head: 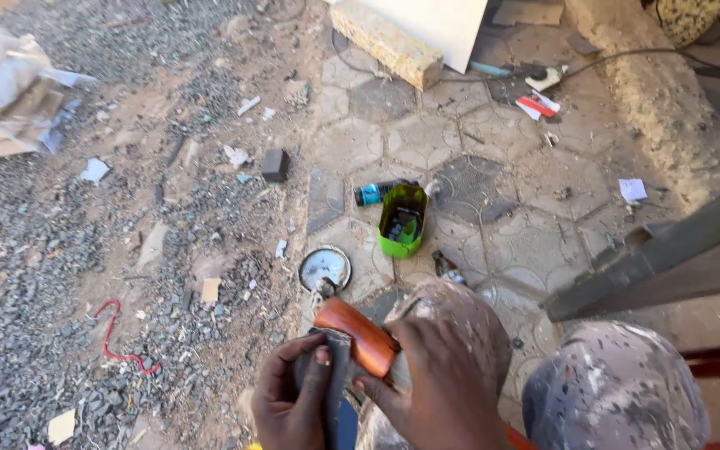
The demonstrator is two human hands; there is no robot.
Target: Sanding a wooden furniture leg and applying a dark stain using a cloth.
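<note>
Two hands near: right hand (439,379) grip closed on orange-handled tool (364,335), left hand (293,400) holding dark flat blade (337,392); green can (402,221) far.

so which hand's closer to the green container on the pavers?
Right, slightly. The right hand sits below the green container, gripping the orange handle. The left hand is lower and further left, pinching a dark flat piece. Neither touches the container.

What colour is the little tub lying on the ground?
The tub is bright green, dark inside. It shows in the head view, lying on its side on the paving.
</note>
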